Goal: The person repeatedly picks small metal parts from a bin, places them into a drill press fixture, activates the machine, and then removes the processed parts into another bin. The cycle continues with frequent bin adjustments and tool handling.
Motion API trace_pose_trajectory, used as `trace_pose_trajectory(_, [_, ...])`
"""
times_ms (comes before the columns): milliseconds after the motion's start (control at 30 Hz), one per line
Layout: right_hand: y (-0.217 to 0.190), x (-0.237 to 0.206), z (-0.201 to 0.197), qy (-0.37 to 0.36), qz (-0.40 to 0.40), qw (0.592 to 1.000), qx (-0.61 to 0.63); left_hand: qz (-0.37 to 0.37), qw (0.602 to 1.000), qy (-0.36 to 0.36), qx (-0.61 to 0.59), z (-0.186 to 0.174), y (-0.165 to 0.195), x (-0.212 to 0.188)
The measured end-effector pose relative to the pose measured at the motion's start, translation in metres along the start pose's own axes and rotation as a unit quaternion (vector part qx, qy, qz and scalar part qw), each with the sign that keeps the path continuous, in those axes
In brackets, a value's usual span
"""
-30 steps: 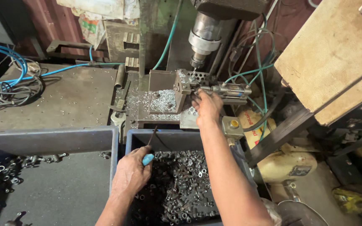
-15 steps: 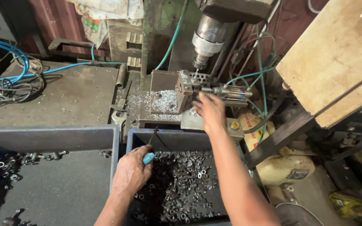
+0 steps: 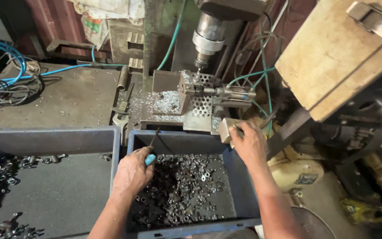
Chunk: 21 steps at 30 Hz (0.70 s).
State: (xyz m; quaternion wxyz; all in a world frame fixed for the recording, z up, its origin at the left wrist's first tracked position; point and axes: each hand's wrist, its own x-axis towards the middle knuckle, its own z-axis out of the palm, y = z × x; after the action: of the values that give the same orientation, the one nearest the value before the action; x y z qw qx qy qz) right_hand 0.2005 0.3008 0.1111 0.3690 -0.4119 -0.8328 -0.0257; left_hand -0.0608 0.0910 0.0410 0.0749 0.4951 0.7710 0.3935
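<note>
My left hand (image 3: 131, 172) is shut on a thin pick-like tool with a blue handle (image 3: 150, 159), whose dark tip points up over the back wall of the blue-grey bin (image 3: 177, 141). The hand hovers over a heap of small dark metal parts (image 3: 182, 190) in that bin. My right hand (image 3: 249, 144) rests at the bin's back right corner, fingers curled against a small pale metal block (image 3: 224, 128). I cannot see whether it holds anything. Behind the bin, a perforated clamp fixture (image 3: 200, 90) sits under the drill spindle (image 3: 207, 40).
A second bin (image 3: 49, 139) at the left holds a few scattered parts. Shiny metal chips (image 3: 169, 102) cover the drill table. Blue hoses and cables (image 3: 5, 48) lie on the bench at the far left. A wooden box (image 3: 341, 57) overhangs at the upper right.
My right hand has drawn back from the clamp fixture to the bin's back right corner. My left hand stays over the parts with the tool.
</note>
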Motion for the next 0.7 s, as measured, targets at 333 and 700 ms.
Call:
trace_pose_trajectory(333, [-0.012, -0.049, -0.048, 0.073, 0.044, 0.973, 0.216, 0.038, 0.999, 0.002, 0.032, 0.005, -0.001, -0.004])
trace_pose_trajectory(700, [-0.052, -0.156, -0.063, -0.012, -0.002, 0.968, 0.252, 0.074, 0.995, 0.011, 0.060, 0.010, -0.006, -0.006])
